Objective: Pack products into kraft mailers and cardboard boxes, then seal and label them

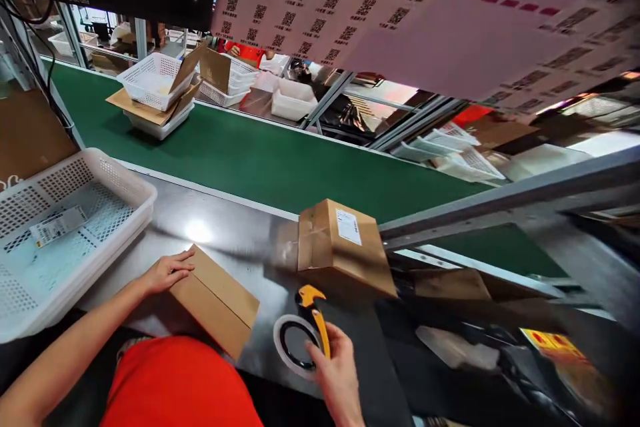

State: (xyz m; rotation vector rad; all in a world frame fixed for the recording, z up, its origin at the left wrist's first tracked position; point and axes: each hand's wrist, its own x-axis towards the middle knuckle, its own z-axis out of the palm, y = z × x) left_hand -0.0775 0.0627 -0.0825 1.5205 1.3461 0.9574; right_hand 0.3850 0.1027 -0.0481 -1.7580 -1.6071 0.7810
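A closed brown cardboard box (220,297) lies at an angle on the metal table in front of me. My left hand (167,272) rests on its far left end, fingers stretched over the top. My right hand (337,367) is wrapped round the yellow handle of a tape dispenser (313,299), just right of the box and apart from it. The dispenser's roll of clear tape (284,357) hangs on the left side of the handle, low over the table.
A larger taped carton (357,250) with a white label stands beyond my right hand. At left are stacked white baskets (143,203) with a labelled packet inside. A green conveyor belt (240,147) runs behind, carrying more baskets (155,77). A QR-code sheet (320,7) hangs overhead.
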